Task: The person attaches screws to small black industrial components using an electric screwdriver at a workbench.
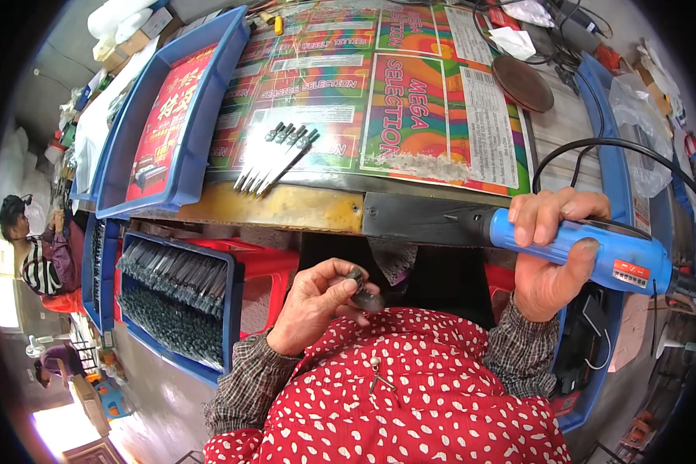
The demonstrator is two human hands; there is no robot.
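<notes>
My right hand [553, 243] is wrapped round a blue corded power tool [630, 251], held level just in front of the table's front edge. The tool's narrow dark nose points left. Lower and to the left, my left hand [321, 298] pinches a small dark piece [369, 301] between thumb and fingers, in front of my red spotted apron [410, 387]. The exact kind of this piece cannot be made out. On the table lie several slim pale rods [274, 161] with black ends, side by side near the front edge.
A blue tray [196, 139] with a red printed sheet stands at the table's left. Below it, a blue bin [236, 309] holds many dark rods beside a red stool [274, 282]. A brown disc [523, 83] and a looping black cable [588, 143] lie at right. Other people are far left.
</notes>
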